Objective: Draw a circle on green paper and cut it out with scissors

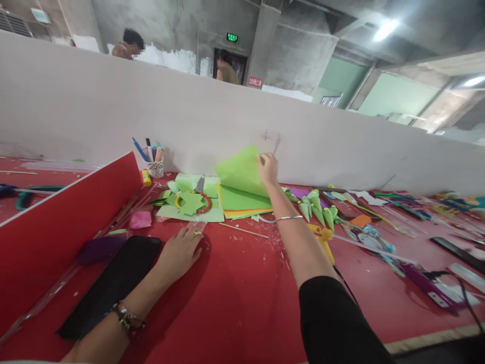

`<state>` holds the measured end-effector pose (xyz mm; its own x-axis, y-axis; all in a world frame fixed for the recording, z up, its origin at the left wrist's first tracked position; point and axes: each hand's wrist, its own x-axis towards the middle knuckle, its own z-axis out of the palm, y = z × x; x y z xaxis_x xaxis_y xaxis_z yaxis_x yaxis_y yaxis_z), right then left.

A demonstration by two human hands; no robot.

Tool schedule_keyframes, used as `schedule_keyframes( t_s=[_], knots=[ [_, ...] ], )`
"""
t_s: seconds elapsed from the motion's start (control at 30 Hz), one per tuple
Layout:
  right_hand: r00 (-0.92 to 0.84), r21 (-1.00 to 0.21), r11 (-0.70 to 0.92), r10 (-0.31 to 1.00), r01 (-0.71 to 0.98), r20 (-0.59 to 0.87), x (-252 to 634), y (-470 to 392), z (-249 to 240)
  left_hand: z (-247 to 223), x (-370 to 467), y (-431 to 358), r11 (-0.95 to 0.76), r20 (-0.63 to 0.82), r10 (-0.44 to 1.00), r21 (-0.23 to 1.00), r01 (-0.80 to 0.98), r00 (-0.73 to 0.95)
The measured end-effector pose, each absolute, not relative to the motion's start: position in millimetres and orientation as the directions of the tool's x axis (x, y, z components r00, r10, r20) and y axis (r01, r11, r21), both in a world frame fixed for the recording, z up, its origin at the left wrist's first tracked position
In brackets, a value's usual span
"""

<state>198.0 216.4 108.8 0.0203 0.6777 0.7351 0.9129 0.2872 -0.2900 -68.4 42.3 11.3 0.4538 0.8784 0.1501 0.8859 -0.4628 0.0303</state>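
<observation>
My right hand (268,168) pinches the edge of a light green sheet of paper (240,172) and holds it up, curled, against the white partition. Below it lies a stack of coloured paper (244,203), green on top with yellow and orange edges showing. On the red table, my left hand (182,253) lies flat with its fingers stretched out, beside a small clear plastic piece (197,225). Just beyond that hand are cut green paper pieces (190,202) resting over scissors (200,184) with red and yellow handles.
A black phone (113,285) lies left of my left hand, near a red divider (76,227). A pen cup (155,168) stands by the partition (189,121). To the right are green paper cones (316,205), a yellow glue gun (322,240) with a cable, and a purple power strip (432,288).
</observation>
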Motion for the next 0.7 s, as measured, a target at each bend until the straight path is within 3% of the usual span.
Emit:
schedule_keyframes(
  t_s=[0.17,0.3,0.43,0.57,0.7],
  knots=[
    [0.069,-0.316,0.372,0.547,0.873,0.834,210,206,141,14,-68,42,-0.446,0.131,0.891,0.074,0.892,0.435],
    [0.080,-0.278,0.575,0.345,0.769,0.935,216,176,169,15,-66,42,-0.426,0.128,0.900,0.048,0.904,0.417],
    [0.064,-0.263,0.641,0.316,0.721,0.947,207,116,179,11,-68,44,-0.418,0.167,0.897,0.018,0.908,0.410],
    [0.072,-0.243,0.648,0.279,0.721,0.957,194,47,155,19,-69,43,-0.456,0.312,0.870,0.218,0.863,0.381],
    [0.003,-0.252,0.793,0.302,0.555,0.953,191,-9,112,38,-63,35,-0.487,0.404,0.859,0.462,0.741,0.314]
  ],
)
